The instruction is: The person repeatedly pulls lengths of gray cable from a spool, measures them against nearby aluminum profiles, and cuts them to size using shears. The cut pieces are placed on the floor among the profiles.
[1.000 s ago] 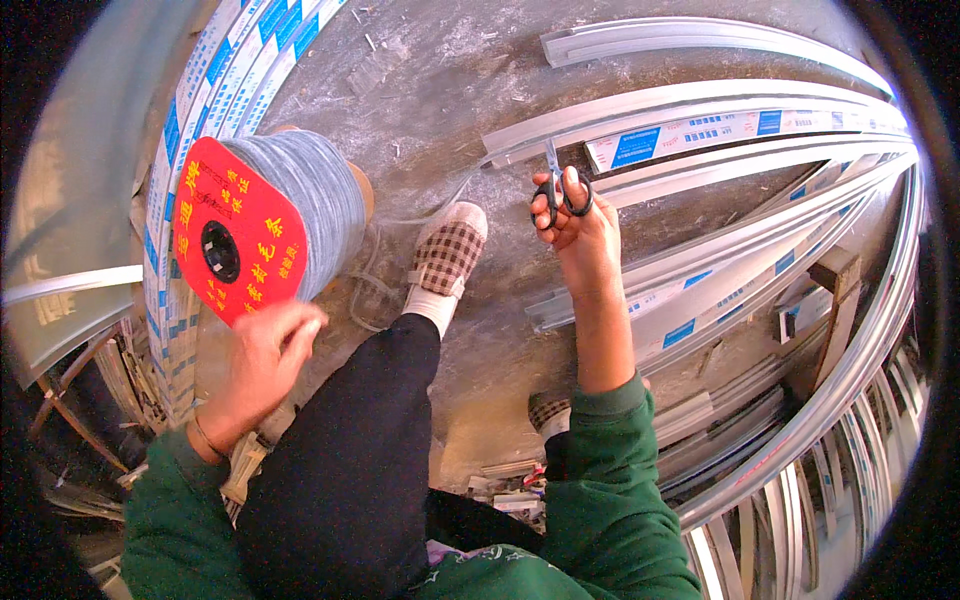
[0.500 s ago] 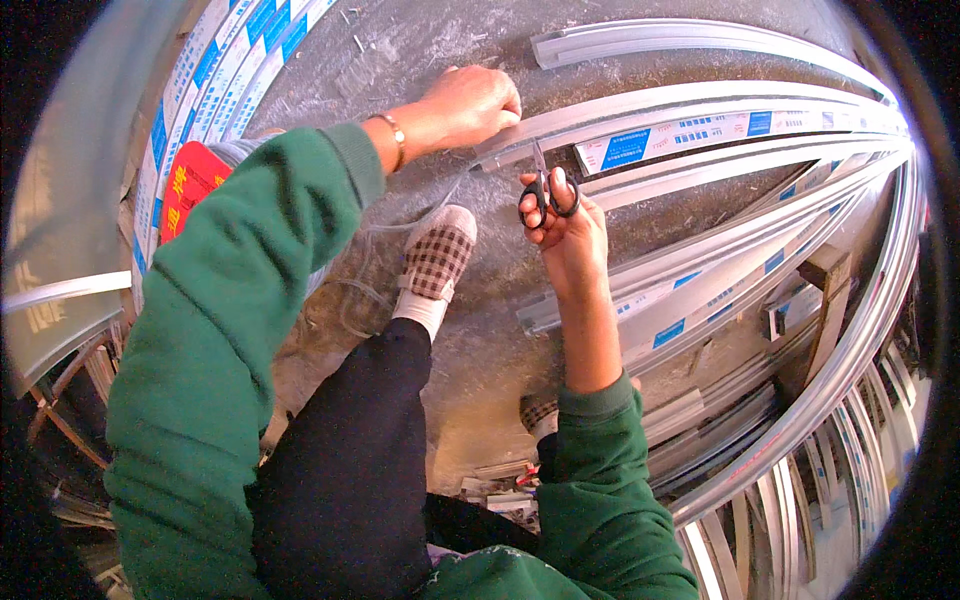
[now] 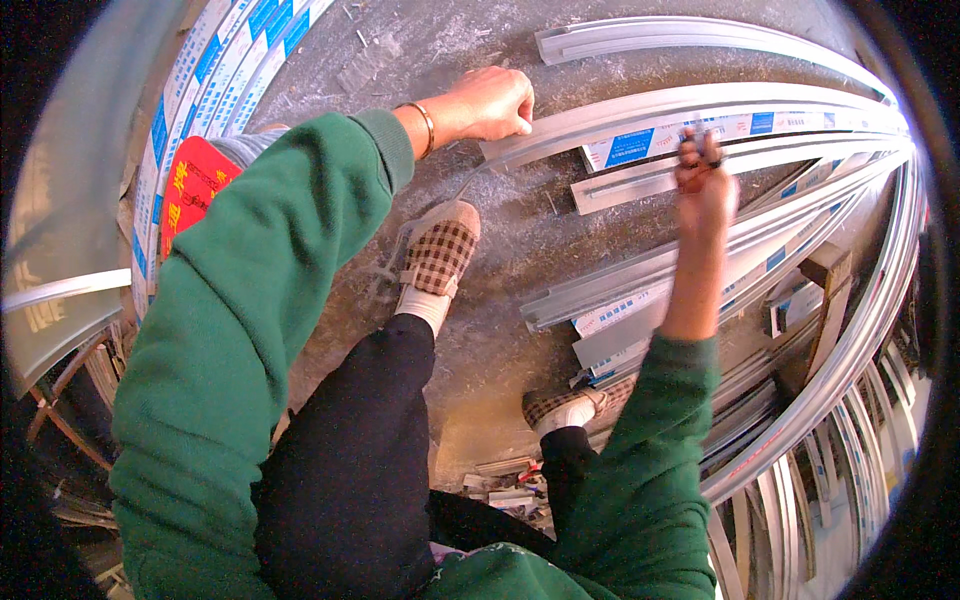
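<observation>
**Left hand on the end of an aluminium profile, right hand with scissors above the stack**

The person stands on a grey concrete floor (image 3: 520, 250) among long, curved-looking aluminium profiles. The left hand (image 3: 490, 103) reaches far forward, its green sleeve (image 3: 260, 300) crossing the left half of the view, a thin bangle (image 3: 424, 118) on the wrist. The fingers are curled down and closed on the near end of a pale aluminium profile (image 3: 640, 112), which runs off to the right across the floor. A thin grey strand seems to lead from under this hand back toward the forward foot, though it is too fine to follow surely.

The right hand (image 3: 705, 185) is raised above the stack of profiles (image 3: 690, 265) on the right, blurred by motion. It is clenched around a pair of dark-handled scissors (image 3: 698, 152), the finger loops showing at the top of the fist; whether the blades are apart or together cannot be told.

A checked slipper (image 3: 438, 255) with a white sock stands on the floor just below the left hand; the other slipper (image 3: 565, 405) is close to the near profile ends. At far left, partly hidden behind the sleeve, lies a grey spool with a red end face (image 3: 195, 185), beside blue-and-white labelled profiles (image 3: 215, 75).
</observation>
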A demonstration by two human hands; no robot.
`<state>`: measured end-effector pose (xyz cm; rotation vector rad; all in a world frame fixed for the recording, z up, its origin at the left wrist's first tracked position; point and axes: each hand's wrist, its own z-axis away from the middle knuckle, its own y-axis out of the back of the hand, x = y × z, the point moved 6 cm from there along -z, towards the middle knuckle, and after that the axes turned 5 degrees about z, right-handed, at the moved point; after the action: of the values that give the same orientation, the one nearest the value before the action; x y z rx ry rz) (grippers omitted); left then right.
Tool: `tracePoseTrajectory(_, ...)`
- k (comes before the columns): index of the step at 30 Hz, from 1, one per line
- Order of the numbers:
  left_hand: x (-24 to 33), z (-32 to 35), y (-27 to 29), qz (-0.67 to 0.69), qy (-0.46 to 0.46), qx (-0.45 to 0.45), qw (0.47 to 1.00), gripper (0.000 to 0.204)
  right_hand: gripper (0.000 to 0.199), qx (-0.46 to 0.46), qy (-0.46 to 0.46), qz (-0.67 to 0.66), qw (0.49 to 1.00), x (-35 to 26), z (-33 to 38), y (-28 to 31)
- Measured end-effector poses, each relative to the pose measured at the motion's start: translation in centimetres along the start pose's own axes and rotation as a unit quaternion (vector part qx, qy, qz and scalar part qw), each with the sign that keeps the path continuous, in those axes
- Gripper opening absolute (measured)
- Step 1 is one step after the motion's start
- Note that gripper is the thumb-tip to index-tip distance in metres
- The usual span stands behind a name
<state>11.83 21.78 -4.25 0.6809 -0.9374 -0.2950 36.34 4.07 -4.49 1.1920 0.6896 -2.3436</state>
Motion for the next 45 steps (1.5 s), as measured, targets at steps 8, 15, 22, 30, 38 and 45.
tracePoseTrajectory(8,-0.3,-0.1,0.0,0.018,-0.008,0.006,1.000,0.018,0.028,-0.056,0.036,-0.005,0.998,-9.6,-12.5,5.9)
tracePoseTrajectory(15,-1.2,-0.4,0.2,0.016,-0.015,0.015,1.000,0.021,0.033,-0.173,-0.089,-0.003,0.981,0.5,3.7,-3.6)
tracePoseTrajectory(22,1.0,0.7,-0.7,0.042,-0.073,-0.022,0.996,0.020,0.041,-0.109,-0.132,0.030,0.985,5.7,13.8,-9.2)
tracePoseTrajectory(30,1.5,1.3,-2.4,0.064,-0.026,-0.008,0.998,0.017,0.041,-0.080,-0.145,0.042,0.985,6.0,14.6,-6.1)
tracePoseTrajectory(38,0.3,1.3,-3.3,0.079,-0.004,0.010,0.997,0.019,0.043,-0.117,-0.179,0.022,0.977,7.7,14.5,-6.5)
tracePoseTrajectory(45,0.5,1.3,-3.1,0.079,-0.018,0.010,0.997,0.018,0.039,-0.122,-0.180,0.008,0.976,8.7,14.3,-6.6)
